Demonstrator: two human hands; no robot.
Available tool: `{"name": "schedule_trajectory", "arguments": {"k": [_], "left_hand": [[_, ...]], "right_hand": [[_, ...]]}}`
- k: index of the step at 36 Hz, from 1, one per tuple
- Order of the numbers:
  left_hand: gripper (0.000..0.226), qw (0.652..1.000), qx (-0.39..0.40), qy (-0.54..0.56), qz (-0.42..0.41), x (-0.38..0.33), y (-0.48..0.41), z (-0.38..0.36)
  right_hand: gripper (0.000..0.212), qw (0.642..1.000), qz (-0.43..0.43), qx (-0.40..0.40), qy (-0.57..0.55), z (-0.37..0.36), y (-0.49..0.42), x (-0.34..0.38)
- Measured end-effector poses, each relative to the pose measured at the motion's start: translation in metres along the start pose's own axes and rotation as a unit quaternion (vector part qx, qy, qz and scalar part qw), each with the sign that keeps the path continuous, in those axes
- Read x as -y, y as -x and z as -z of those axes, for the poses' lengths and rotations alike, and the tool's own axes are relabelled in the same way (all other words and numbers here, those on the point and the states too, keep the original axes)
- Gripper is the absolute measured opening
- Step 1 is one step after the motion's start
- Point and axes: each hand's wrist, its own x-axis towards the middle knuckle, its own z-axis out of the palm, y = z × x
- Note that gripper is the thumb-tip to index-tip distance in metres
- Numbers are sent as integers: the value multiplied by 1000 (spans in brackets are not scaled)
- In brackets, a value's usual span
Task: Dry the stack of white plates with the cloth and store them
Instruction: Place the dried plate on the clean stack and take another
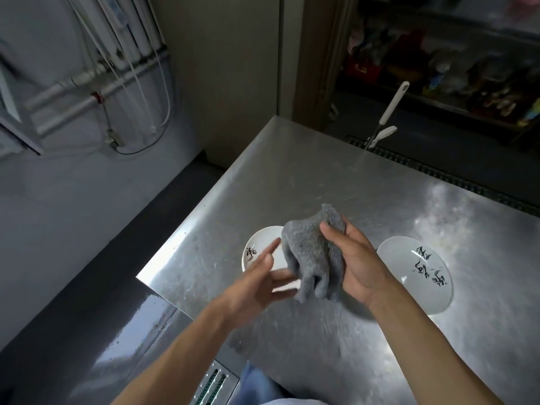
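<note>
1. A grey cloth (312,252) hangs bunched in the air above a steel table (321,171), gripped by the person's right hand (359,264), with its loose folds trailing down beside the palm.
2. The thumb and fingers of that hand curl round the cloth's upper part. The palm is turned inward and the forearm reaches in from the lower right.
3. The left hand (257,285) holds nothing. Its fingers are straight and spread, pointing up and to the right, close beside the cloth's lower edge; whether they touch it cannot be told.
4. A smaller plate (260,238), white with dark writing, lies on the table under and beyond the left hand's fingers, partly hidden by them and by the cloth.
5. A larger plate (420,273), also white with dark writing, lies on the table just right of the right wrist, with its near edge hidden behind the forearm.
6. A white-handled tool (391,109) stands tilted at the table's far edge, well apart from both hands.
</note>
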Motion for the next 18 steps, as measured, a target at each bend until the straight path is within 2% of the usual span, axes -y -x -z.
{"name": "schedule_trajectory", "arguments": {"k": [2,4,7,9,12,15,16,18], "left_hand": [[98,997,-39,18,-70,2,-3,-2],[89,990,-78,2,-117,0,-6,0],[74,981,-116,-20,-151,-7,-5,11],[65,978,-129,-37,-160,-15,0,18],[58,961,-159,-164,-158,-31,9,28],[66,912,-177,-354,-107,-41,13,38],[67,903,-170,-385,-86,-43,14,39],[62,921,-141,-358,-54,-43,15,36]], "right_hand": [[27,1000,20,-4,-1,0,-3,1],[29,999,33,-11,3,5,-5,2],[33,998,46,-29,44,18,-9,6],[29,988,64,-63,124,27,-13,9],[27,951,84,-125,272,41,-19,11],[33,921,90,-129,356,48,-21,13],[35,918,90,-121,367,48,-21,13],[35,925,91,-94,356,46,-20,12]]}}
